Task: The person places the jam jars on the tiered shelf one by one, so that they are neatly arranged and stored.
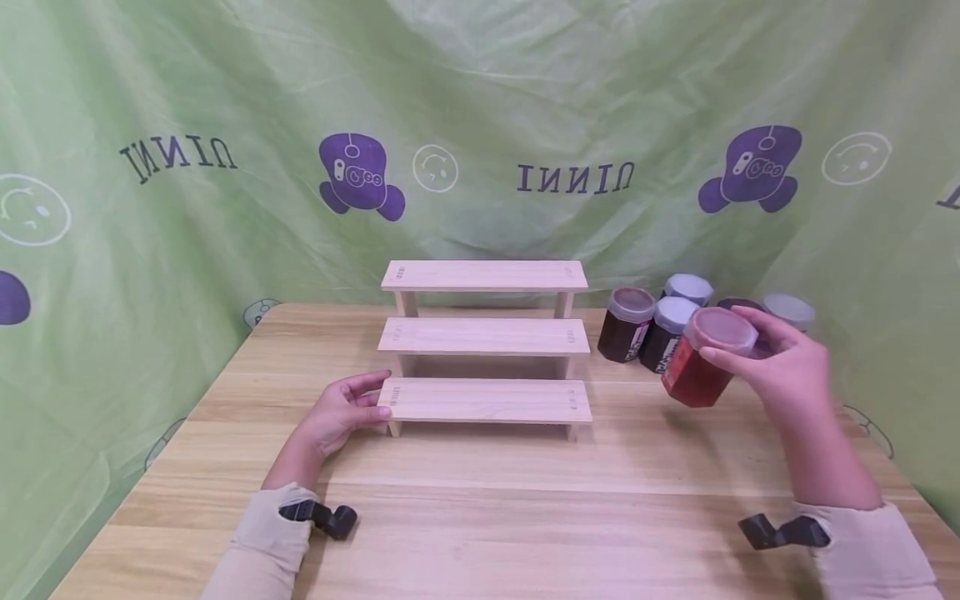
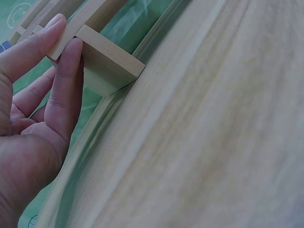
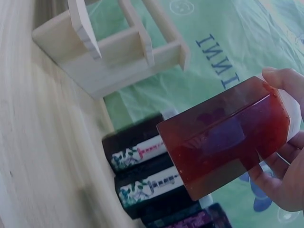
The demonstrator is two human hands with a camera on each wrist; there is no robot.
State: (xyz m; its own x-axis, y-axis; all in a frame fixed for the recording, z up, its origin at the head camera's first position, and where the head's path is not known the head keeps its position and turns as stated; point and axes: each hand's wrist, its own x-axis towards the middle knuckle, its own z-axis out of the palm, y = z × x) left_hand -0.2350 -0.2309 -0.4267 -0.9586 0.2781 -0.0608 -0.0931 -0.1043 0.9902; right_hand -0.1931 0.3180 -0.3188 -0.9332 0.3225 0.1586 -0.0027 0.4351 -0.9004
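The fingers of the right hand [image 1: 797, 368] grasp a red, faceted jar with a translucent lid [image 1: 696, 377] near its top, tilted and clear of the pale wooden worktop [image 1: 487, 525]. Just beyond these fingers stand dark faceted jars with pale lids [image 1: 624, 335], partly hidden behind jar and hand. Well to their left, the left hand's [image 1: 337, 419] fingers pinch the near-left end of a three-tiered pale wooden stand [image 1: 487, 402]; farther out hangs green printed fabric [image 1: 480, 83].
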